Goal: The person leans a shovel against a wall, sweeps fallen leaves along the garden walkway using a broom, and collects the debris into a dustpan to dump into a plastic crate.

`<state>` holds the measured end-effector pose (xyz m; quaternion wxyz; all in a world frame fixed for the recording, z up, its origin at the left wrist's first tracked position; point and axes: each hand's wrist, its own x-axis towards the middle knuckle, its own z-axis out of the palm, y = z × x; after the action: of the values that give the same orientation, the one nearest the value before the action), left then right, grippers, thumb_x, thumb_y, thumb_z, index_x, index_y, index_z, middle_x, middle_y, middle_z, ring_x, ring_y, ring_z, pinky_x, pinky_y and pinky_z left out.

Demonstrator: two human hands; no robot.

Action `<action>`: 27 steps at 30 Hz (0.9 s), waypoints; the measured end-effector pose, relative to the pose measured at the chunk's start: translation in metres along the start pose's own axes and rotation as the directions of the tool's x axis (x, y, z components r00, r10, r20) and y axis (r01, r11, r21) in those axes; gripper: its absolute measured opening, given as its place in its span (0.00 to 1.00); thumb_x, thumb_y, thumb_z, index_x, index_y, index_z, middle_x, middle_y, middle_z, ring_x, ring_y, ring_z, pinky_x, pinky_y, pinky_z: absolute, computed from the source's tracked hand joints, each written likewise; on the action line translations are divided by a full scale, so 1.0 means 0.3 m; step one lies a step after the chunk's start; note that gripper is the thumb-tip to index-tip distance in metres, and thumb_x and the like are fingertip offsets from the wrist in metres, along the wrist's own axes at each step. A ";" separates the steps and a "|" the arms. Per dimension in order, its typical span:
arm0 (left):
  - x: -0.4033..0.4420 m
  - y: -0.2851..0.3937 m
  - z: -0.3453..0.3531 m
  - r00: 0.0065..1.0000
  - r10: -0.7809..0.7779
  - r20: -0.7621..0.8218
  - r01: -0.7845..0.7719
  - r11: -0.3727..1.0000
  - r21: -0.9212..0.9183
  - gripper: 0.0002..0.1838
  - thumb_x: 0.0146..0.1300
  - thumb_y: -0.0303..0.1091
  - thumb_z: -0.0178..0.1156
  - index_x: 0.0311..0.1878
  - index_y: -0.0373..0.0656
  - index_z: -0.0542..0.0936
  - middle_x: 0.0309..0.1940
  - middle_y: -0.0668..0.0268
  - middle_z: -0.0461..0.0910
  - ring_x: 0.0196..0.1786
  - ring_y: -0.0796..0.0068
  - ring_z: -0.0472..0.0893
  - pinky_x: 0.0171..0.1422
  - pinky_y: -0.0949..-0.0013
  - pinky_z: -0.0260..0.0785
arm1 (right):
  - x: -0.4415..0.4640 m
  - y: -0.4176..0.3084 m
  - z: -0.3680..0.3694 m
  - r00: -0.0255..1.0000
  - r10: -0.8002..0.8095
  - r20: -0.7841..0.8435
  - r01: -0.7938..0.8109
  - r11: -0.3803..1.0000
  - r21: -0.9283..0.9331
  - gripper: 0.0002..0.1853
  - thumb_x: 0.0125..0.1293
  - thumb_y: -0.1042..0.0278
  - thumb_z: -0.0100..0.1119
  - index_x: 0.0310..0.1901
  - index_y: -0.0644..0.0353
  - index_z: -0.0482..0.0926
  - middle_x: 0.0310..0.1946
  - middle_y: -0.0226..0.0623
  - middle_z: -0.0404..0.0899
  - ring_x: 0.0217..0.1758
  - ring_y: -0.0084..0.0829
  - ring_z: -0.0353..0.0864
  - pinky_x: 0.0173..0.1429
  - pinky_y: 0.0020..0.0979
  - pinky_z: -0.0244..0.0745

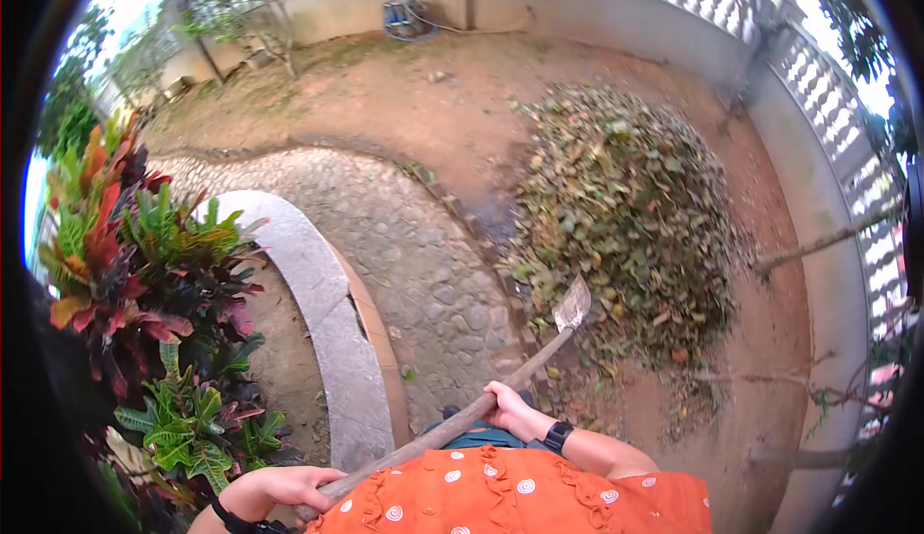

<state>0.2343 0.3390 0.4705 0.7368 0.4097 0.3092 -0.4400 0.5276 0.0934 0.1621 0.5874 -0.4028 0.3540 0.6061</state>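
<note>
A long wooden handle runs diagonally across the front of my body, with a small metal shovel blade at its far end. Near the handle's lower end, at the bottom left, my left hand is wrapped round it. My right hand grips the same handle around its middle. The blade is at the lower left edge of a big heap of leaves, some of them green and many dry. Each wrist has a dark band.
A stone-paved path curves beside a low grey curb. Colourful leafy plants stand at the left. A wall with balusters encloses the bare soil. A blue container sits by it. Bare branches reach in from the right.
</note>
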 end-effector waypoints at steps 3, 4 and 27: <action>-0.041 -0.051 -0.056 0.999 0.038 -0.005 -0.038 0.999 0.016 0.31 0.62 0.30 0.63 0.68 0.36 0.66 0.31 0.71 0.76 0.24 0.83 0.74 0.24 0.74 0.65 | 0.019 -0.015 0.123 0.998 -0.042 -0.036 0.039 0.996 -0.083 0.08 0.63 0.63 0.58 0.37 0.55 0.71 0.31 0.37 0.75 0.38 0.40 0.78 0.50 0.49 0.79; -0.029 -0.089 -0.094 0.996 0.087 0.015 -0.087 0.996 -0.013 0.33 0.62 0.31 0.65 0.69 0.35 0.66 0.36 0.70 0.78 0.27 0.83 0.76 0.25 0.75 0.67 | 0.016 -0.033 0.161 0.999 -0.042 -0.034 0.038 0.993 -0.112 0.09 0.63 0.61 0.57 0.38 0.55 0.71 0.32 0.37 0.76 0.39 0.41 0.79 0.50 0.50 0.79; 0.030 1.120 -0.665 0.952 0.188 -0.241 -0.221 0.968 -0.117 0.33 0.60 0.36 0.67 0.67 0.36 0.68 0.44 0.66 0.80 0.33 0.79 0.82 0.25 0.71 0.76 | 0.664 -1.212 1.128 0.992 -0.010 0.129 0.043 0.966 -0.255 0.09 0.60 0.61 0.59 0.35 0.54 0.72 0.28 0.35 0.75 0.34 0.40 0.78 0.46 0.50 0.78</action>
<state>0.5221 0.6032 0.4801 0.7656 0.4335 0.3782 -0.2879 0.8686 0.5053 0.1420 0.5597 -0.4409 0.2289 0.6633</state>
